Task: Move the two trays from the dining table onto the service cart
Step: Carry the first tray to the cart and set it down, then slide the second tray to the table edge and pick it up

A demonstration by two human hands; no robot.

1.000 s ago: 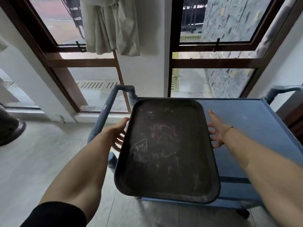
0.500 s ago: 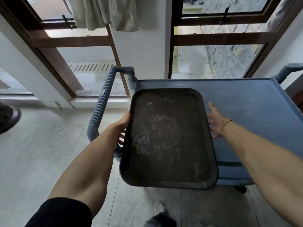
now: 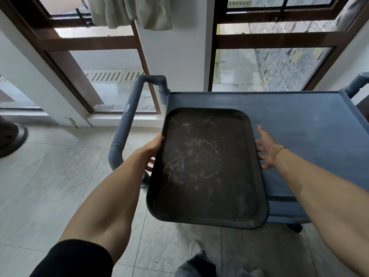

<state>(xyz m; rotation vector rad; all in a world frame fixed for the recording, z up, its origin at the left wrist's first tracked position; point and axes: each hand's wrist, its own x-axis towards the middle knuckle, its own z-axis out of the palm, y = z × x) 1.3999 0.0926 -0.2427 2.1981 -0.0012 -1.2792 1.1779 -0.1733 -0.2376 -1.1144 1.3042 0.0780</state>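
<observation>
One dark, scratched tray [image 3: 205,166] is in view, held flat over the left end of the blue service cart [image 3: 299,124]. Its near half juts out past the cart's front edge. My left hand [image 3: 151,150] grips the tray's left rim, thumb on top and fingers underneath. My right hand [image 3: 266,148] holds the right rim with its fingers spread and tucked below the edge. I cannot tell whether the tray's far end touches the cart top. No second tray and no dining table are in view.
The cart's ribbed push handle [image 3: 127,124] stands just left of my left hand, and another handle [image 3: 357,82] is at the far right. Brown-framed windows and a white pillar [image 3: 175,56] are right behind the cart. A dark object [image 3: 10,138] sits on the tiled floor at left.
The tray has come down closer to the cart top, and its far edge now sits short of the cart's back edge. Both hands keep the same hold.
</observation>
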